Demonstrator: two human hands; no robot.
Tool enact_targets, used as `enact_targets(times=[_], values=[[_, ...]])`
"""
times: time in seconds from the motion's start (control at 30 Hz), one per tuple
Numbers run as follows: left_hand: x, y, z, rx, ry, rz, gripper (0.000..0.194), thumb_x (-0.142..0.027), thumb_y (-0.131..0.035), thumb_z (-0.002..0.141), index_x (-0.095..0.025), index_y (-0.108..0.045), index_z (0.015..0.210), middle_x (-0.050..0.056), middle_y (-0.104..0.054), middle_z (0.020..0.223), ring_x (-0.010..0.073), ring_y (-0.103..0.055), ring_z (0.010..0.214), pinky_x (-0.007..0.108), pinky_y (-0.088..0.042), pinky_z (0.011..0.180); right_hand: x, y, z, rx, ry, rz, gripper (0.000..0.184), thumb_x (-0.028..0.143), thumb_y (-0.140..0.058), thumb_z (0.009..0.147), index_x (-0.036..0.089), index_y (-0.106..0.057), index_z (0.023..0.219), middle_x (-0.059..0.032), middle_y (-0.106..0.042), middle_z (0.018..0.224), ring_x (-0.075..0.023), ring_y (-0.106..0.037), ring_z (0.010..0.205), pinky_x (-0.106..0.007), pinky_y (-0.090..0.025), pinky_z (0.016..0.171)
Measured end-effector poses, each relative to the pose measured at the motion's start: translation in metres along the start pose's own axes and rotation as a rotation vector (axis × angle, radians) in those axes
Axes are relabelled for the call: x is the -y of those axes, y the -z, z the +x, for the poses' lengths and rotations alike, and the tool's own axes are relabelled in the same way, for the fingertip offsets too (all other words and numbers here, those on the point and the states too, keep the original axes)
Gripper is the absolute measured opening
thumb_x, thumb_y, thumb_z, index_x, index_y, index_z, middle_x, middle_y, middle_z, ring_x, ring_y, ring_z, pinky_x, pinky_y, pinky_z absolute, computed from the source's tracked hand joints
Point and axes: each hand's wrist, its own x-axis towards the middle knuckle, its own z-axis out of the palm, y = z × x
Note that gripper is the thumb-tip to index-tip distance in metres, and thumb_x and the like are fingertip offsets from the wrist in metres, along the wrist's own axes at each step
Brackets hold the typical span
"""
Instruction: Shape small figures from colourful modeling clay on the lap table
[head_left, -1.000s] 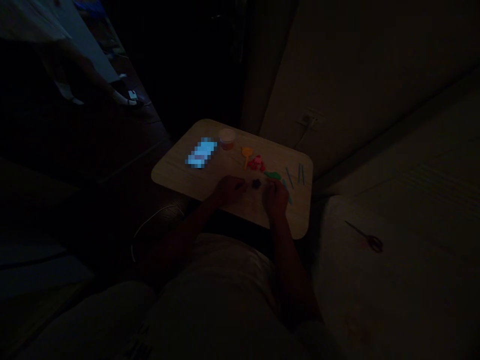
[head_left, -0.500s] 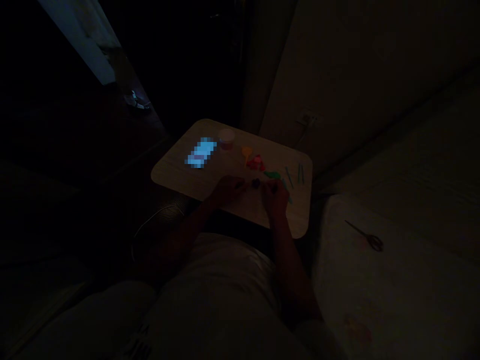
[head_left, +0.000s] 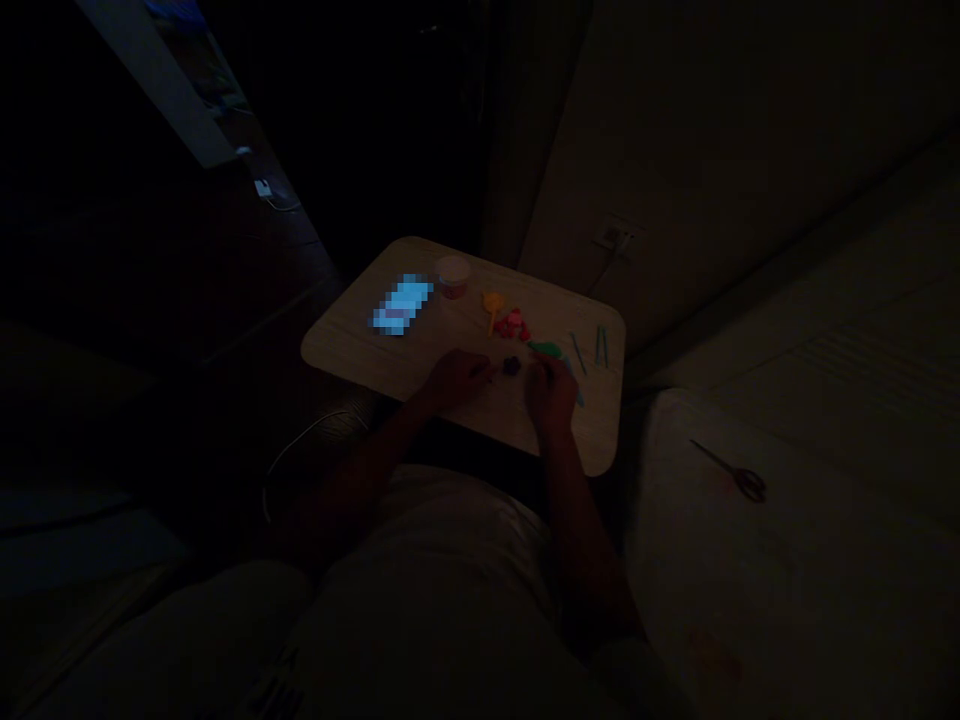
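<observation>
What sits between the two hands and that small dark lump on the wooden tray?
Nothing visible: the small dark lump lies on bare wooden tray between the left hand and right hand.

Dark lump [head_left: 511, 366], red pieces [head_left: 513, 324]

Wooden lap table [head_left: 352, 345]; clay bits [head_left: 513, 325]; tub [head_left: 452, 276]

In the dim light I see my left hand [head_left: 459, 378] and right hand [head_left: 551, 393] resting on the tabletop [head_left: 352, 345], a small dark lump [head_left: 511, 366] between them. Red pieces [head_left: 513, 324] and a green piece [head_left: 545, 349] lie just beyond; scissors [head_left: 731, 470] lie well off right.
</observation>
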Motion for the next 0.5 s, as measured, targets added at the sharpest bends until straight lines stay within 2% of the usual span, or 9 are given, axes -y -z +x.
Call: enact_targets(times=[0.1, 0.3, 0.5], values=[[-0.001, 0.001, 0.000, 0.001, 0.000, 0.005, 0.039, -0.038, -0.054, 0.101, -0.018, -0.063, 0.070, 0.001, -0.060, 0.068, 0.0179, -0.053, 0.069, 0.031, -0.033, 0.069, -0.002, -0.001, 0.000, -0.017, -0.010, 0.017, 0.035, 0.033, -0.052, 0.091, 0.015, -0.074, 0.111, -0.0168, -0.075, 0.111, -0.0315, -0.070, 0.103, -0.047, -0.054, 0.096], [-0.002, 0.002, 0.001, 0.012, 0.002, -0.006, 0.039, -0.037, -0.053, 0.101, -0.018, -0.060, 0.069, 0.001, -0.060, 0.067, 0.0168, -0.052, 0.065, 0.032, -0.030, 0.066, 0.004, -0.001, 0.000, 0.017, -0.080, 0.010, 0.024, 0.039, -0.060, 0.089, 0.019, -0.072, 0.095, -0.0105, -0.075, 0.093, -0.0250, -0.067, 0.081, -0.037, -0.053, 0.078], [-0.001, 0.002, 0.001, 0.022, 0.007, -0.012, 0.037, -0.037, -0.053, 0.102, -0.017, -0.066, 0.072, 0.001, -0.063, 0.069, 0.0177, -0.055, 0.068, 0.031, -0.032, 0.068, 0.010, 0.001, 0.000, 0.040, -0.109, -0.048, 0.039, 0.052, -0.051, 0.099, 0.022, -0.062, 0.077, -0.0049, -0.066, 0.074, -0.0223, -0.059, 0.070, -0.032, -0.040, 0.066]])
